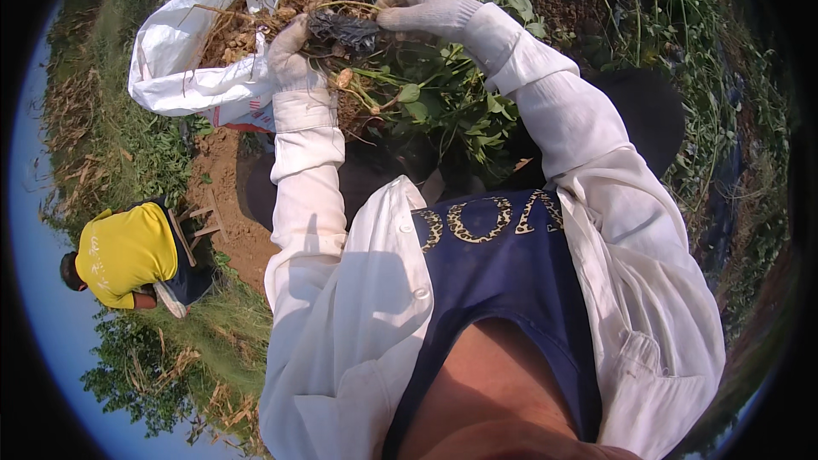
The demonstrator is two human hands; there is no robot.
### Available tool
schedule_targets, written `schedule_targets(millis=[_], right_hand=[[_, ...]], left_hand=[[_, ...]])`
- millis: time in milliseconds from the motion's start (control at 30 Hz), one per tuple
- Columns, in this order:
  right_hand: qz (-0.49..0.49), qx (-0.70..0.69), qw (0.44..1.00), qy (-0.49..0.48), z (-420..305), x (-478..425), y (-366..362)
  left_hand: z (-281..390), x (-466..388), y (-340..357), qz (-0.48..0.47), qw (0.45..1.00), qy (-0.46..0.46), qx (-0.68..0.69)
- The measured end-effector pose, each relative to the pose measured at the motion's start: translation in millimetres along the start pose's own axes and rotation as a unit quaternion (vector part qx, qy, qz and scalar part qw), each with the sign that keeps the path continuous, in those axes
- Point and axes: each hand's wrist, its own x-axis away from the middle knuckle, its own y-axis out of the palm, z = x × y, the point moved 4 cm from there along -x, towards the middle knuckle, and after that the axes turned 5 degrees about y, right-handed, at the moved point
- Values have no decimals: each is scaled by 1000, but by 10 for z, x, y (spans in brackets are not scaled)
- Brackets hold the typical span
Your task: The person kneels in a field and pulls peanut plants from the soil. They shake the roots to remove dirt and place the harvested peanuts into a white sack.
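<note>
My left hand (291, 54), in a pale knitted glove, is closed around the roots of a peanut plant beside the mouth of a white woven sack (160, 45). My right hand (428, 9), gloved too, pinches a thin yellowish stem (348, 4) that stretches across to the left hand. A crumpled piece of black plastic film (345, 30) lies between the two hands, touching or close to the right fingertips. A peanut pod (344, 78) hangs just below, among green leafy stems (473, 121). Soil-covered pods and roots (236, 38) show inside the open sack.
Uprooted leafy plants (639, 25) cover the ground ahead and to the right. Bare brown soil (217, 166) lies at the left, near a small wooden stool (204, 220). Another person in a yellow shirt (128, 252) is bent over beyond it, apart from my hands.
</note>
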Motion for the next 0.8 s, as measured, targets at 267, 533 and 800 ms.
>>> schedule_targets(millis=[267, 533, 800], right_hand=[[117, -167, 979, -12, -108, -3, 25], [227, 60, 970, -61, -184, -14, -26], [129, 448, 880, -93, -89, 63, 867]], left_hand=[[-421, -362, -617, 6, 968, 145, 205], [-600, 16, 305, 184, 944, 227, -152], [-578, -22, 50, 97, 976, 127, -150]])
